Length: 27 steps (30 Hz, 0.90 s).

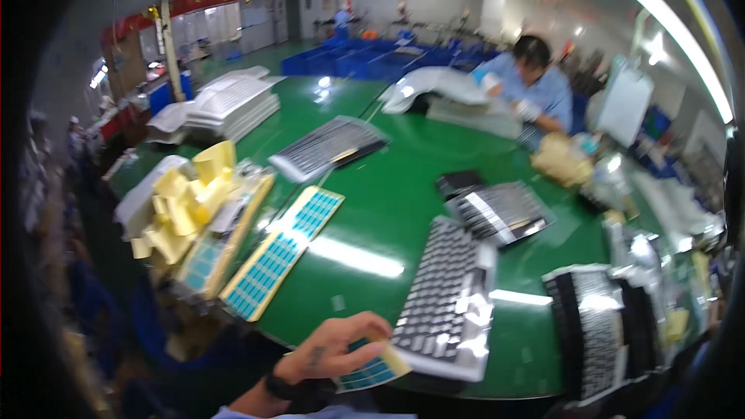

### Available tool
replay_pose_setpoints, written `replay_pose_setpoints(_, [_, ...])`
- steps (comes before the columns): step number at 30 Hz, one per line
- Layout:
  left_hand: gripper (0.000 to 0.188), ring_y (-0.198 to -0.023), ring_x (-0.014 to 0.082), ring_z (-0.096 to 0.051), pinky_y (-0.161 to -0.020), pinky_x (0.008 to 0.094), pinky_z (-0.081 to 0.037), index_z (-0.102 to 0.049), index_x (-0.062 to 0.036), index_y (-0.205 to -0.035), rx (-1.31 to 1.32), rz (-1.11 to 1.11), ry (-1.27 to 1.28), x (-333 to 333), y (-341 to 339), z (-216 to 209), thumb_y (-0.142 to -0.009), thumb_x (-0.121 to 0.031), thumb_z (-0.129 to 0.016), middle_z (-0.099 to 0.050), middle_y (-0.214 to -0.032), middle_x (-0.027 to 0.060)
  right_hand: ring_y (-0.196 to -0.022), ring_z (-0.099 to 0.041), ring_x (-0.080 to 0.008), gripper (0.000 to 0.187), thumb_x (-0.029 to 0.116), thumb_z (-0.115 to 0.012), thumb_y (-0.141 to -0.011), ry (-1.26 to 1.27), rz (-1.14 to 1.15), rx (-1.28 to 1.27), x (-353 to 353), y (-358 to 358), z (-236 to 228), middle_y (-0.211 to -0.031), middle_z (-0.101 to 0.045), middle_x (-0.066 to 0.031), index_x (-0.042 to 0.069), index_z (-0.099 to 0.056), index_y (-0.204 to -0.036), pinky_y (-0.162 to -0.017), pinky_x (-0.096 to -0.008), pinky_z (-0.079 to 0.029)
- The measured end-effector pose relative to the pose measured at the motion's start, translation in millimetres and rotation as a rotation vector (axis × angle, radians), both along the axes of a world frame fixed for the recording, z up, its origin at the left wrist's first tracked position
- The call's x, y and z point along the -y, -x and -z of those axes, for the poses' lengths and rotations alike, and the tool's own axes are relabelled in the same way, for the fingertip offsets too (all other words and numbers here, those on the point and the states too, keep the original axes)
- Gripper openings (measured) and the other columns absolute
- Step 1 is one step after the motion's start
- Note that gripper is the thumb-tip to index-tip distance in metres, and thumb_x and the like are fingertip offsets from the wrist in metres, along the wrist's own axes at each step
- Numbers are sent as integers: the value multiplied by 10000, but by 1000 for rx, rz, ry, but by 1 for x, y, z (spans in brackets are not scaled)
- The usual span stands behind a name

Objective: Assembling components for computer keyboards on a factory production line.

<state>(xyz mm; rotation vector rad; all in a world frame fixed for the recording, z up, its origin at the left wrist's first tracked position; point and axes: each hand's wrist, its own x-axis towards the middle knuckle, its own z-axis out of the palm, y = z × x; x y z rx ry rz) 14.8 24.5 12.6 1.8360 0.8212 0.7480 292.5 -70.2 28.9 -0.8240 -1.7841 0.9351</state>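
At the near edge of the table, my left hand (337, 348) is closed in a pinch on a small yellow-backed label sheet (369, 372) with blue labels. A dark band is round that wrist. Just right of the hand lies a keyboard (442, 299) with dark keys and a white frame, set lengthwise away from me. The fingertips are close to its left edge; whether they touch it I cannot tell. A longer sheet of blue labels (283, 256) rests on the green table (372, 202) farther left. My right hand is out of view.
Wrapped keyboards lie at the back (330, 147) and right (504, 211); more keyboards (597, 326) stand near right. On the left are crumpled yellow paper (186, 202) and a stack of white sheets (233, 105). Across the table a person (543, 81) in blue bends over packages.
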Motion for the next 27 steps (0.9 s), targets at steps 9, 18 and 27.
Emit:
replay_pose_setpoints(9, [244, -882, 171, -664, -785, 290, -512, -590, -44, -1115, 122, 28, -247, 18, -21, -16, -882, -94, -646, -683, -961, 88, -1162, -515, -235, 457, 258, -623, -870, 54, 288, -242, 45, 6, -45, -1295, -526, -130, 15, -542, -1248, -862, -345, -469])
replay_pose_setpoints(18, [303, -1039, 113, -590, -896, 261, -484, -553, 6, -1167, 404, 64, 295, 11, -29, -19, -883, -21, -656, -600, -1131, 75, -1103, -559, -171, 392, -71, -643, -845, 142, 163, -459, -33, 57, 23, -1191, -539, -106, 8, -518, -1208, -949, -285, -457])
replay_pose_setpoints(27, [124, -882, 91, -599, -786, 230, -477, -621, 9, -1030, 595, -183, 239, 36, -39, 21, -907, -8, -620, -638, -949, 52, -917, -574, -126, 182, -89, -603, -867, 255, 272, -581, -20, 77, 50, -1000, -586, -62, -6, -676, -1012, -802, -234, -463])
